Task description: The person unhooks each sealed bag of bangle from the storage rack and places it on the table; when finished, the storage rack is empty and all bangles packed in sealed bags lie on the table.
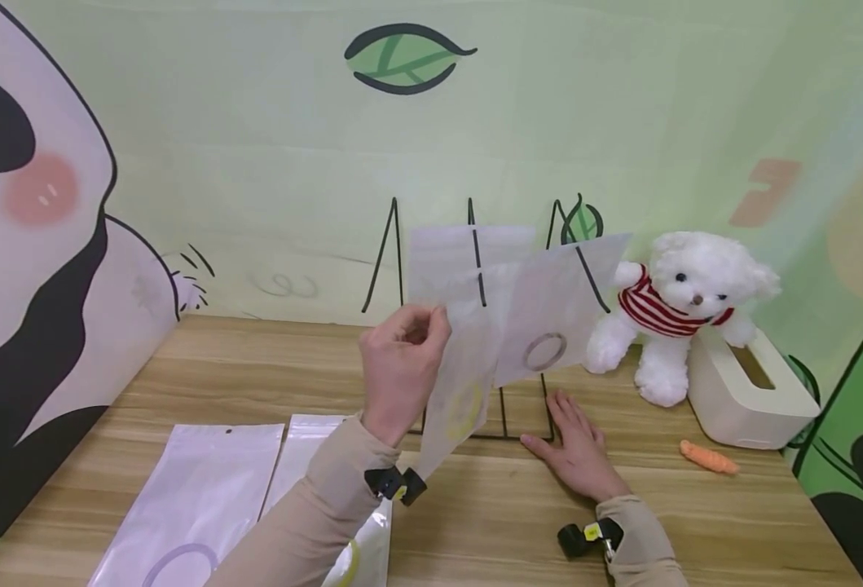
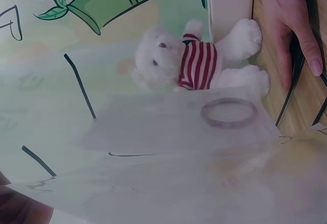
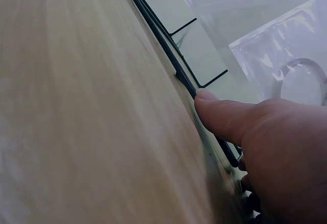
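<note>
Rack, black wire (image 1: pixel 480 277): being supported by table (image 1: pixel 475 522); base rod being touched by right hand (image 1: pixel 578 456), fingers extended. Grey-ring bag (image 1: pixel 544 302): being propped, tilted, among wires; apparently racked already. Held yellow-ring bag (image 1: pixel 468 350): being pinched at edge by left hand (image 1: pixel 402 367), beside wires; seating judged unfinished. Lilac-ring bag (image 1: pixel 207 489), second yellow-ring bag (image 1: pixel 299 444): being borne flat by table, left of rack; judged outstanding. Pale sheeting behind held bag: whether separate, cannot be told.

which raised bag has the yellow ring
The bag beside the left hand; the bag nearer the teddy bear shows a greyish ring instead, on a tilted sheet.
</note>
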